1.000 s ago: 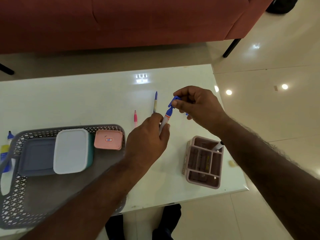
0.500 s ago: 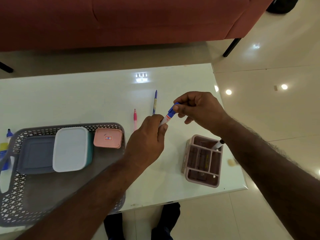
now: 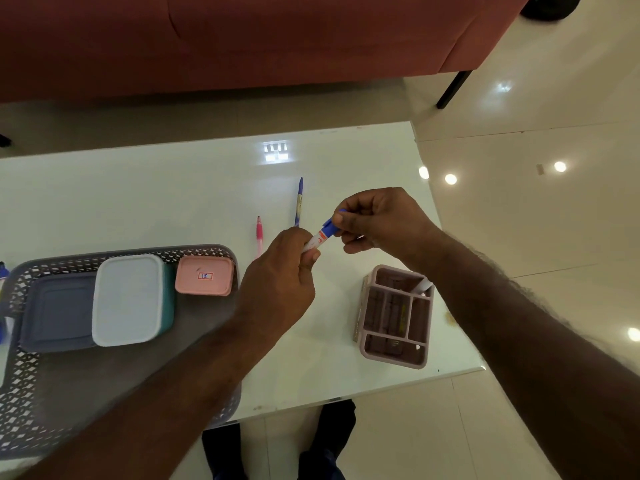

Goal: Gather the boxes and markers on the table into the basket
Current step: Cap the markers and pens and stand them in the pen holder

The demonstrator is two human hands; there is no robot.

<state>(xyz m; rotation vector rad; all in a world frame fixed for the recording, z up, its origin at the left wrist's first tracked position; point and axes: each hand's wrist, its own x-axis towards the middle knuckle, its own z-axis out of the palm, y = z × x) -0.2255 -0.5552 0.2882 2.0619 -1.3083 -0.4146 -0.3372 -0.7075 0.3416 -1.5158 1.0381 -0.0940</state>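
In the basket (image 3: 221,252): grey box (image 3: 57,311), white box (image 3: 130,299), pink box (image 3: 204,275) | above table (image 3: 138,202): marker (image 3: 320,235) pinched by left hand (image 3: 277,289), cap end by right hand (image 3: 381,220) | left out: pink pen (image 3: 258,233), blue pen (image 3: 299,200), holder (image 3: 394,317)

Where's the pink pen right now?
In the head view the pink pen lies on the white table, just beyond the basket at its far right corner, left of the blue pen and untouched by either hand.
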